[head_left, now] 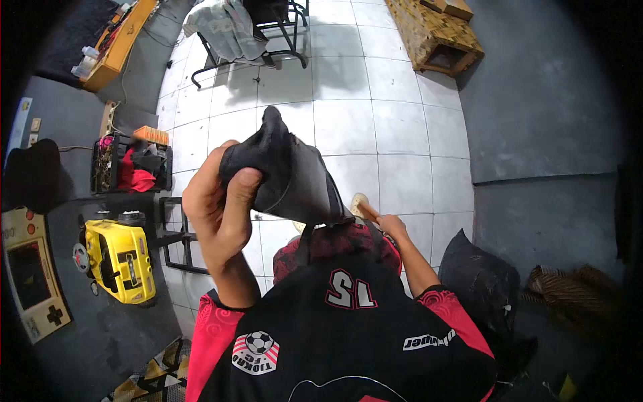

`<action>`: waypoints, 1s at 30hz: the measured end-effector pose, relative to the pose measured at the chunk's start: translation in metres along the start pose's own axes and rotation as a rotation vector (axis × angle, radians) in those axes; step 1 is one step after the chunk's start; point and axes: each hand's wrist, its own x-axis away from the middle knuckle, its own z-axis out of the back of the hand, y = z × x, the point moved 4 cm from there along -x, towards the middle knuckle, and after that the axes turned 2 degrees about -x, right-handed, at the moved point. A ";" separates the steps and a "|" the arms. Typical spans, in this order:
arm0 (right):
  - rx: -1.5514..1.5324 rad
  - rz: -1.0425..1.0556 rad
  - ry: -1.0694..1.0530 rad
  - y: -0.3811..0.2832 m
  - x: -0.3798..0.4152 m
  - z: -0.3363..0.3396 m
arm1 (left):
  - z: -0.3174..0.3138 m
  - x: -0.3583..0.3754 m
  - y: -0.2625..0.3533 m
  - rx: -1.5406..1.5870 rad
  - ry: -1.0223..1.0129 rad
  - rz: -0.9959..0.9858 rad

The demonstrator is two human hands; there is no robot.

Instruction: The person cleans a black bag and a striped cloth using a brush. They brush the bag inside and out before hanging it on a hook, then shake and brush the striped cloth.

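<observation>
Black-and-red shirt (one), nearest, with the wearer's two hands beyond it. Left hand: raised, forearm nearly upright, wrist bent toward the body's midline; thumb on the near face, the other fingers curled behind, closed in a pinch on one black cloth. The cloth is held clear of the tiled floor, in front of the shirt, its tip pointing away and its grey side facing right. Right hand: lowered beside the right thigh, arm slightly bent; its fingers are partly hidden, so their opening and any hold cannot be told. Two pale shoes show below. At the floor's right edge, one black sack; along its left edge, one yellow toy car, then one crate with one orange box at its far right corner. Farthest: one chair draped with one pale cloth, near the floor's far edge, and one patterned cabinet at the far right corner.
</observation>
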 end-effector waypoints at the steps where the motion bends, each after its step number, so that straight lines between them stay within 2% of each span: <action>1: -0.062 -0.047 0.060 0.007 -0.003 0.000 | 0.002 0.000 -0.003 -0.057 -0.031 -0.025; 2: -0.071 0.084 0.143 0.012 -0.020 -0.006 | 0.004 0.002 -0.008 -0.113 -0.064 -0.045; 3: -0.259 0.129 0.135 -0.007 -0.008 0.017 | 0.005 0.003 -0.013 -0.167 -0.099 -0.063; 4: -0.448 0.174 0.130 -0.041 0.018 0.058 | 0.002 0.000 -0.015 -0.309 -0.234 -0.068; 6: -0.894 0.377 0.042 -0.096 0.056 0.110 | -0.012 -0.001 -0.017 -0.373 -0.291 -0.055; 8: -1.319 0.705 -0.203 -0.150 0.114 0.157 | -0.021 0.003 -0.022 -0.387 -0.304 -0.055; 9: -1.375 0.868 -0.265 -0.164 0.132 0.165 | -0.026 0.004 -0.023 -0.374 -0.317 -0.053; 11: -1.384 1.057 -0.371 -0.185 0.152 0.173 | -0.031 0.004 -0.024 -0.350 -0.337 -0.061; 12: -1.362 1.025 -0.357 -0.185 0.147 0.172 | -0.029 0.005 -0.021 -0.349 -0.326 -0.155; 14: -1.317 0.961 -0.339 -0.180 0.125 0.161 | -0.021 0.001 -0.016 -0.374 -0.285 -0.141; 15: -1.287 0.827 -0.280 -0.170 0.103 0.151 | -0.014 0.001 -0.013 -0.386 -0.262 -0.132; 17: -0.664 0.578 0.106 -0.131 0.049 0.121 | -0.006 0.002 -0.007 -0.206 -0.107 -0.084; 19: -0.204 0.306 0.041 -0.076 0.008 0.079 | 0.003 0.003 -0.005 -0.232 -0.053 -0.052; 21: 0.147 0.101 0.120 -0.016 -0.011 0.041 | 0.007 0.006 -0.005 -0.281 -0.070 -0.014; 24: 0.128 -0.034 0.123 -0.007 0.008 0.042 | 0.009 0.011 -0.018 -0.226 -0.138 0.061; 27: -0.231 0.243 0.156 -0.041 0.022 0.075 | -0.002 0.014 -0.028 -0.189 -0.150 0.213; 28: -0.481 0.305 0.145 -0.065 0.039 0.095 | -0.004 0.016 -0.032 -0.186 -0.148 0.269; 29: -0.733 0.365 0.132 -0.093 0.063 0.118 | -0.006 0.016 -0.034 -0.218 -0.178 0.230; 30: -0.931 0.514 0.023 -0.119 0.088 0.136 | -0.008 0.016 -0.037 -0.248 -0.210 0.190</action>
